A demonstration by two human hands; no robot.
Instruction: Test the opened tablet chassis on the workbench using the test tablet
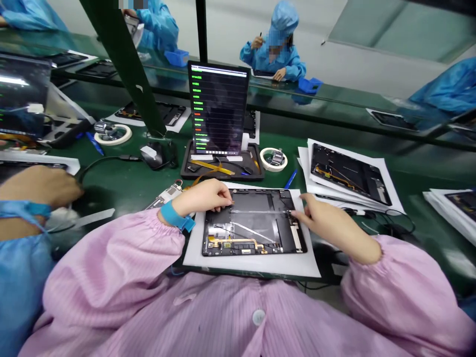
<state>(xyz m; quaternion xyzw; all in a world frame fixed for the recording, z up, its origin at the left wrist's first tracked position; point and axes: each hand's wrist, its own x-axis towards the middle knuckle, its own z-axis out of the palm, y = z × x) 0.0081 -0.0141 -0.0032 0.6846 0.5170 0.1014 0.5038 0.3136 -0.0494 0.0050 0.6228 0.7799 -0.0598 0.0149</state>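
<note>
An opened tablet housing (256, 202), black with its inner parts showing, lies on white paper (253, 267) before me. My left hand (208, 196), with a blue wrist strap (174, 215), is pinched over the upper left of the housing. What its fingertips hold is too small to make out. A thin, shiny strip (260, 212) runs across the housing between my hands. My right hand (320, 213) reaches over the right edge with fingers apart, one fingertip touching near the strip's right end. An orange flex cable (238, 241) lies along the near side.
Behind the housing, a lit screen (219, 109) stands in a black tray (223, 171). A tape roll (273, 159), blue pen (290, 179) and stacked housings on paper (349, 173) are nearby. A co-worker's hand (40, 187) is at left; a mouse (153, 154) sits behind it.
</note>
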